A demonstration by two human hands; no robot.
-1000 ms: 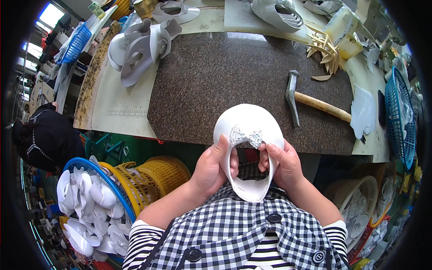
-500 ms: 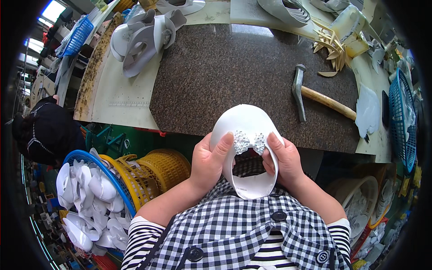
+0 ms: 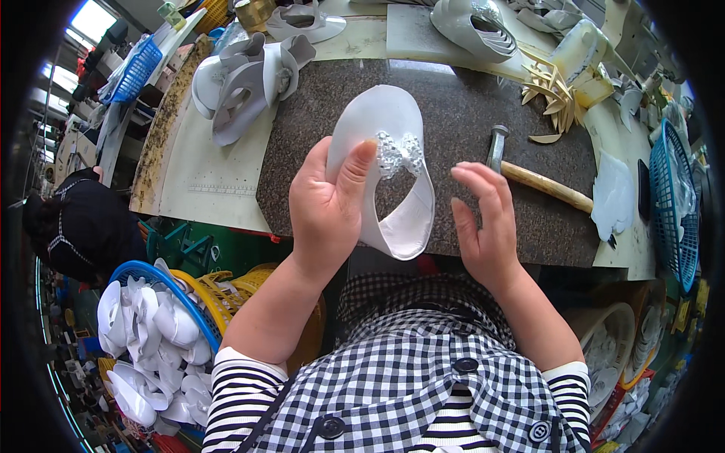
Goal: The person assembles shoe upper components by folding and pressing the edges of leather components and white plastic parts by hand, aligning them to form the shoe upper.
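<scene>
A white shoe upper [image 3: 381,109] with a glittering bow [image 3: 399,154] across its front is in my left hand [image 3: 326,200]. The thumb lies on top beside the bow, and the other fingers are hidden beneath. It is held tilted over the front part of the dark stone slab [image 3: 325,106]. My right hand [image 3: 487,226] is apart from the upper, to its right, with fingers half bent, thumb away from them and nothing held. Beyond that hand lies a hammer [image 3: 544,183] with a wooden handle, its metal head partly hidden behind my fingers.
More white uppers [image 3: 249,83] lie at the slab's left, and a nested stack [image 3: 476,30] at the back. Tan pointed strips [image 3: 555,98] sit at the back right. A basket of white uppers [image 3: 155,325] stands lower left. A person in black [image 3: 83,226] is at the left.
My right hand has let go of the upper and moved off to the right. My left hand has carried the upper forward over the slab and slightly left.
</scene>
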